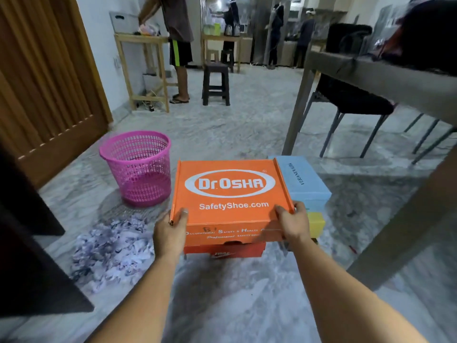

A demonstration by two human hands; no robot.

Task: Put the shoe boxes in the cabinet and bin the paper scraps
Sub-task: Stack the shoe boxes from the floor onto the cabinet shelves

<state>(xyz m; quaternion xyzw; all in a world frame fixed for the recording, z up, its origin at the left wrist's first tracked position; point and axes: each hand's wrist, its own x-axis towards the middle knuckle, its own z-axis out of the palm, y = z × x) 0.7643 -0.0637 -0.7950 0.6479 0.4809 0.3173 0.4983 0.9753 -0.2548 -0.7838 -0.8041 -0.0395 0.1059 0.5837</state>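
Orange box (pixel 231 194): held low over the floor (pixel 222 293) in front of the person, lid up, printed "Dr.OSHA" and "SafetyShoe.com".
Left hand (pixel 170 233): gripped the box's near left corner, thumb on the lid.
Right hand (pixel 294 222): gripped the near right corner, thumb on the lid.
Red box (pixel 225 251): directly under the orange box; whether they touched could not be told.
Blue box (pixel 303 179): just right of the orange box, on top of a yellow box (pixel 316 225).
Paper scraps (pixel 111 251): heaped on the floor to the left.
Pink basket (pixel 137 167): upright beyond the scraps.
Cabinet (pixel 27 231): dark, at the far left edge.
Table (pixel 385 78): to the right, chairs (pixel 351 100) beneath it.
Stool (pixel 216 84): dark, further back.
People: several stood in the background.
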